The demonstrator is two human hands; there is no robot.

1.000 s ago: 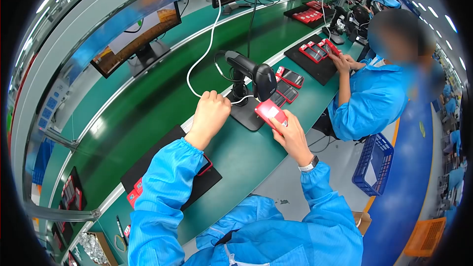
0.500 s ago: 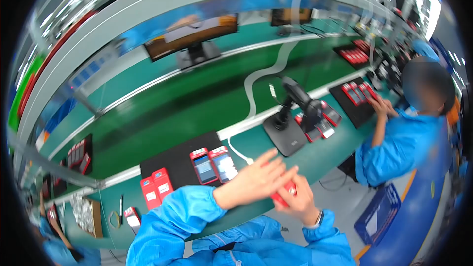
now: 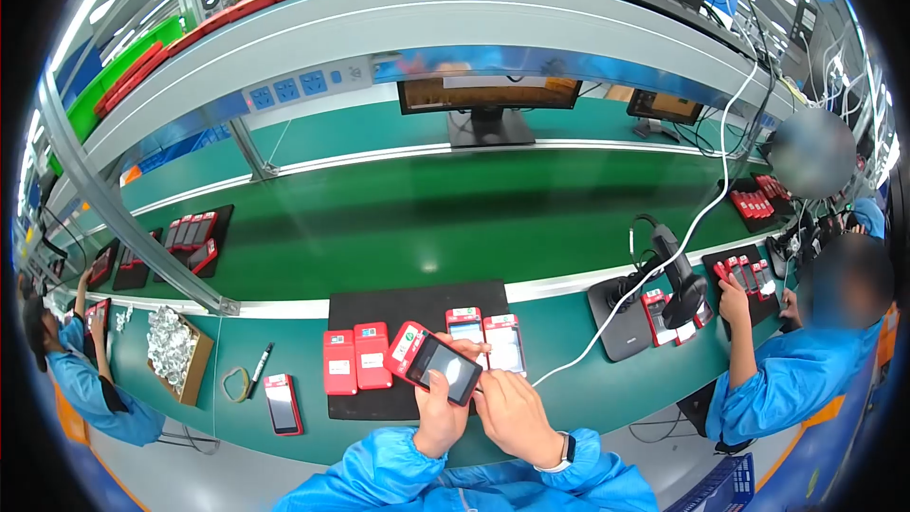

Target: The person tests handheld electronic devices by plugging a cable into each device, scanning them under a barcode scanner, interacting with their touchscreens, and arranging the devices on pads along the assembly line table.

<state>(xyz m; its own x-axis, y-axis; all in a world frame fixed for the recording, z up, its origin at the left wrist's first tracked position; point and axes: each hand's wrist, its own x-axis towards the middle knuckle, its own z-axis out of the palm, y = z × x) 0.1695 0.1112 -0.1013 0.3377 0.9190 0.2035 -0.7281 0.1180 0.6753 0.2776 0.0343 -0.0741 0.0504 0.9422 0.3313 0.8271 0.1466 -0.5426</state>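
A red handheld payment terminal (image 3: 447,370) with a dark screen is tilted in front of me, screen up. My left hand (image 3: 442,422) grips it, with the thumb over the lower screen edge and fingertips showing past the far side. My right hand (image 3: 517,419) is closed at its right edge, fingers curled against the casing. Just behind, two more terminals lie screen up on the black mat (image 3: 408,301): one terminal (image 3: 464,322) partly hidden by the held one, and one with a lit screen (image 3: 505,346). Two face-down red terminals (image 3: 356,358) lie to the left.
Left on the bench are a single terminal (image 3: 282,406), a marker pen (image 3: 261,365) and a box of crumpled clear plastic (image 3: 180,351). Right stands a barcode scanner (image 3: 675,275) on a stand, with a white cable (image 3: 654,270). Co-workers in blue sit on both sides.
My view has turned to the right and steadied. The terminal, earlier mostly covered in my right hand, is now screen up in my left hand, with my right hand at its edge.
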